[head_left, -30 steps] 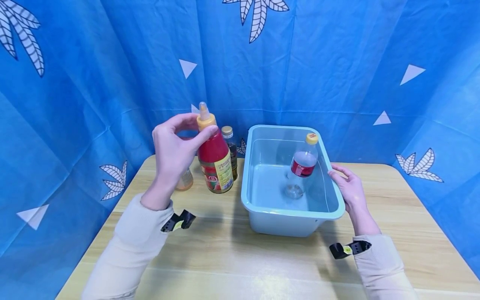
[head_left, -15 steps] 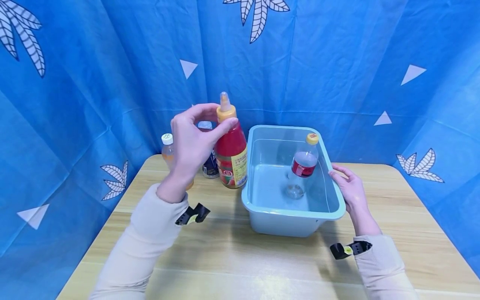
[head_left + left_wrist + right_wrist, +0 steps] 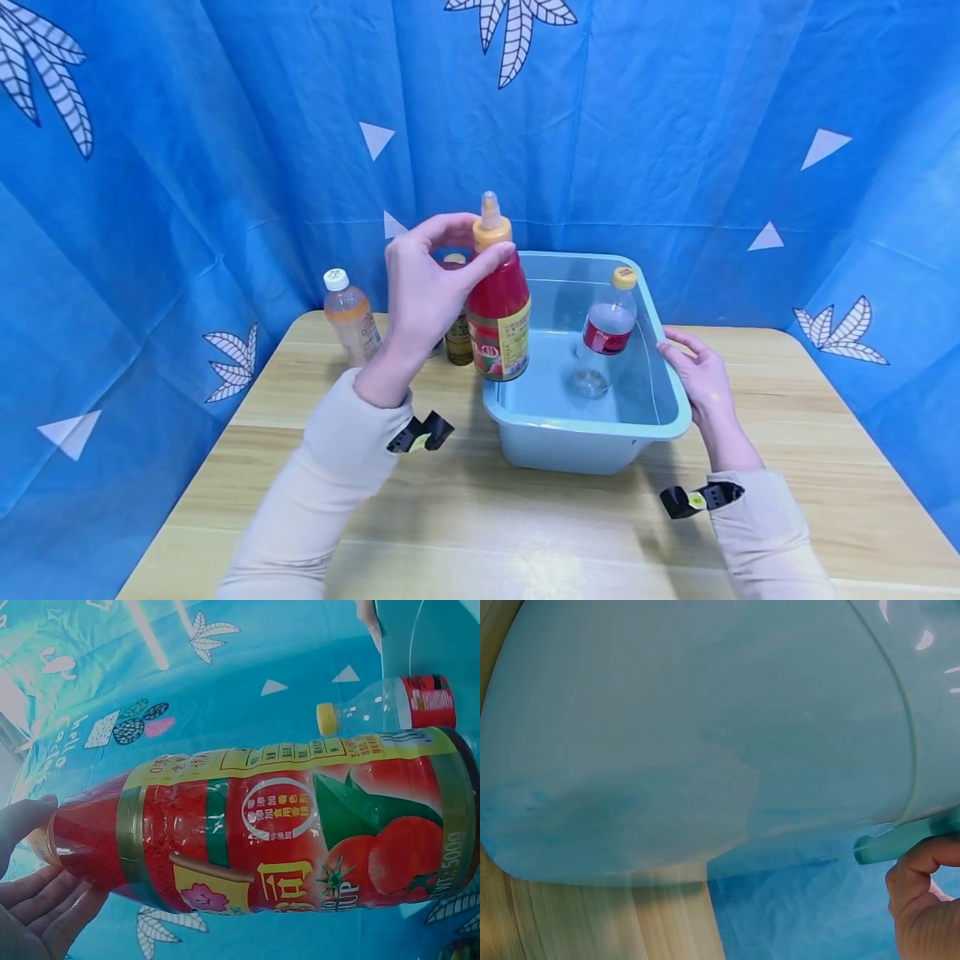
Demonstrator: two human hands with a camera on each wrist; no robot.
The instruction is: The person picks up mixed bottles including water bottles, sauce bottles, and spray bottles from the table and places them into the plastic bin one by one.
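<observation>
My left hand [image 3: 429, 287] pinches a ketchup bottle [image 3: 498, 312] by its yellow cap, thumb in front and fingers behind. The bottle is red with a tomato label, nearly upright, and overlaps the left rim of a light-blue plastic basin [image 3: 585, 427] in the head view. Inside the basin stands a clear plastic bottle [image 3: 609, 325] with a yellow cap and red label, leaning a little. On the basin's right side, my right hand [image 3: 697, 371] grips the rim. The right wrist view shows its curled fingers [image 3: 922, 866] at the rim's underside, with the basin's outer wall [image 3: 667, 750] filling most of the frame.
At the back left of the wooden table [image 3: 600, 533] stands a white-capped bottle [image 3: 351, 317] with an orange band. A dark bottle [image 3: 459, 337] is partly hidden behind my left hand. A blue patterned curtain [image 3: 675, 167] hangs behind and at both sides.
My left hand has carried the ketchup bottle to the right, from over the bottles to the basin's left rim. The white-capped bottle has come into view. My right hand and the basin stay put.
</observation>
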